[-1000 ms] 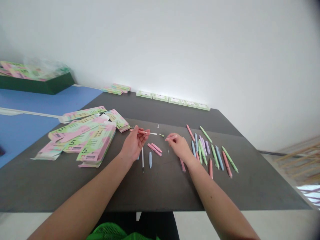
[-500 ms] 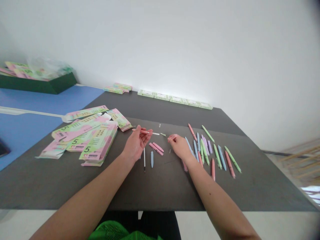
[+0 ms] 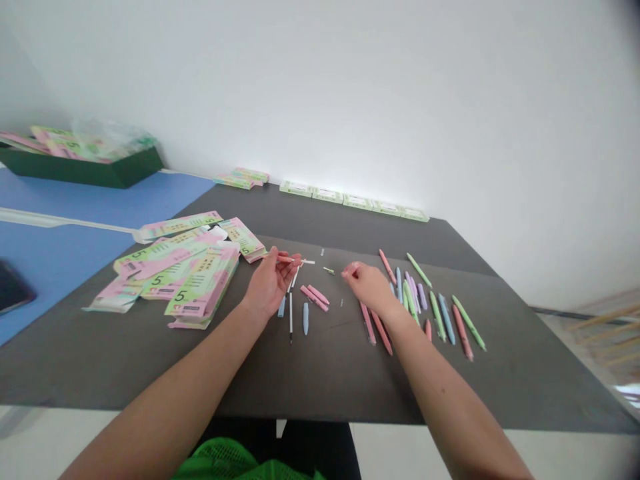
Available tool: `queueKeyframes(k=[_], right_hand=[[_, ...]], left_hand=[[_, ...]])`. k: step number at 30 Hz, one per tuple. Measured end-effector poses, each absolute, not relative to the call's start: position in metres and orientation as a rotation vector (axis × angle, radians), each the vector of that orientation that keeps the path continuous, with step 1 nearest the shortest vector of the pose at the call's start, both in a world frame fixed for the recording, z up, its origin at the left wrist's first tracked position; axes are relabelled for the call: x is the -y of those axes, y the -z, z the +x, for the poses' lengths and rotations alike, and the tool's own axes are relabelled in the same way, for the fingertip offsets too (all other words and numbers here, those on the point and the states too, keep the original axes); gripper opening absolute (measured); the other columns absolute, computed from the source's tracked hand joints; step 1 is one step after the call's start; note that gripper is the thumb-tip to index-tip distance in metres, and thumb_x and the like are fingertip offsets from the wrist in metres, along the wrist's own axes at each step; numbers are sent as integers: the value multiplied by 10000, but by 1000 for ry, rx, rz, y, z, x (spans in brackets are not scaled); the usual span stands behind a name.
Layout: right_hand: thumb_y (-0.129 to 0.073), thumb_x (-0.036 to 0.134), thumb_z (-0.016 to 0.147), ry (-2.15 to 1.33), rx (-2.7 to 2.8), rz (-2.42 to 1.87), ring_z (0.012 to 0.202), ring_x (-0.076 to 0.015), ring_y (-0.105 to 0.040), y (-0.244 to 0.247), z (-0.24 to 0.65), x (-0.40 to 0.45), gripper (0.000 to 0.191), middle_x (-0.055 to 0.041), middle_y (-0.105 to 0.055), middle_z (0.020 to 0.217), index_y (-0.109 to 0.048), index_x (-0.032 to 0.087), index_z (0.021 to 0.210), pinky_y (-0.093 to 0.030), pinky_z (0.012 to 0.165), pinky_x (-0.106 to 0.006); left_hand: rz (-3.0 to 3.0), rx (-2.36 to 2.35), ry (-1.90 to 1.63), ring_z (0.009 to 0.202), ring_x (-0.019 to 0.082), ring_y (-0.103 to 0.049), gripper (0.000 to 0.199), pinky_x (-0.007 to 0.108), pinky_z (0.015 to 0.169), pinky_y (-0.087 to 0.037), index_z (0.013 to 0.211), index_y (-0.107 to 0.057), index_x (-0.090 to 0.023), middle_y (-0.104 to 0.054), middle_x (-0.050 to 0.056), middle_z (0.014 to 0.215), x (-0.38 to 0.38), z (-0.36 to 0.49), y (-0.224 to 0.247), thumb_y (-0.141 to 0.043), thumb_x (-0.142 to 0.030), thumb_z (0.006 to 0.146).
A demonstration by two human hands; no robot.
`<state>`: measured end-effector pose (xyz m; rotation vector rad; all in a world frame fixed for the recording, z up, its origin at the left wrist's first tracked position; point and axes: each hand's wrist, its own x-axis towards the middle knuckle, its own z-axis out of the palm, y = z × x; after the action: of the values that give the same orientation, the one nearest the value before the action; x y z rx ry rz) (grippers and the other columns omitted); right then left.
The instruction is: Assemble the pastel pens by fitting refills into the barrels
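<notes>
Close by the left hand [image 3: 269, 285], printed boxes [image 3: 203, 287] overlap.

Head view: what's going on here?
A person's left hand holds a pink pen part, with a white rod showing past the fingers. The right hand hovers over the dark table, fingertips pinched; whether they grip anything is too small to tell. Between and below the hands lie loose pink pieces and a blue piece. Colored pens lie to the right, printed packs to the left.
</notes>
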<state>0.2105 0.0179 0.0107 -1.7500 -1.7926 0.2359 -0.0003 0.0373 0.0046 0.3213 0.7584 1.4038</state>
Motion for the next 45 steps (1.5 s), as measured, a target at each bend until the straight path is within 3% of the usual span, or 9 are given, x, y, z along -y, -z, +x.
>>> queueKeyframes(k=[5,10,15,21,27,34,37,40,45], right_hand=[[-404,344,892,-339,1879,-1611,729,-168,-642,-11,203,-44,284,-25,-698,850,-634,213,995,-468,668,-262],[-446,225,896,-224,2296,-1499,1034,-199,-614,0,188,-83,275,-58,-674,1132,-637,232,1094,-444,869,-297],[-518,108,838,-223,2533,-1359,1117,-199,-574,16,168,-112,330,-58,-630,1233,-641,243,1114,-420,921,-297],[-509,180,884,-221,2673,-1267,1065,-194,-603,23,156,-125,248,-69,-684,1104,-650,252,1075,-435,884,-289],[-559,109,825,-223,2682,-1302,1019,-211,-620,25,154,-122,235,-105,-684,1077,-643,213,1018,-428,847,-276],[-480,140,842,-213,2445,-1424,925,-201,-626,8,169,-96,175,-81,-694,965,-606,197,950,-431,807,-288],[-438,193,863,-240,2237,-1453,919,-176,-620,-3,180,-69,180,-67,-672,1020,-552,204,1003,-441,804,-288],[-561,241,786,-681,1780,-1256,804,-147,-618,-13,188,-34,120,-12,-657,925,-528,228,900,-455,748,-272],[-659,205,701,-1087,1411,-970,676,-114,-566,-24,186,10,250,63,-574,720,-468,242,859,-455,768,-288]], left_hand=[[310,-757,-1409,564,84,-654,284,147,551,-542,723,-567,-117,-696,87,734,-39,-1,-6,-450,-266,935],[315,-776,-1449,586,84,-661,300,140,559,-537,708,-563,-119,-694,81,716,-42,-3,-5,-432,-256,940],[310,-773,-1444,573,85,-657,298,144,542,-531,718,-560,-120,-691,77,703,-40,-5,-5,-427,-264,943],[302,-762,-1434,550,84,-649,294,146,550,-532,714,-556,-122,-679,72,667,-37,-3,-9,-430,-258,942],[286,-746,-1424,564,84,-656,268,146,543,-533,732,-557,-125,-692,76,728,-37,-3,-9,-460,-276,931],[304,-739,-1429,568,81,-652,285,144,556,-534,721,-562,-122,-689,75,700,-34,-2,-12,-447,-270,936],[348,-742,-1415,545,71,-639,295,139,551,-525,726,-562,-124,-693,79,704,-31,-1,-12,-427,-272,944],[383,-738,-1395,544,73,-638,286,143,550,-522,737,-565,-128,-697,78,708,-28,1,-12,-436,-283,939],[595,-725,-1284,519,83,-626,216,160,529,-511,764,-578,-136,-695,61,696,-19,5,-11,-548,-317,878]])
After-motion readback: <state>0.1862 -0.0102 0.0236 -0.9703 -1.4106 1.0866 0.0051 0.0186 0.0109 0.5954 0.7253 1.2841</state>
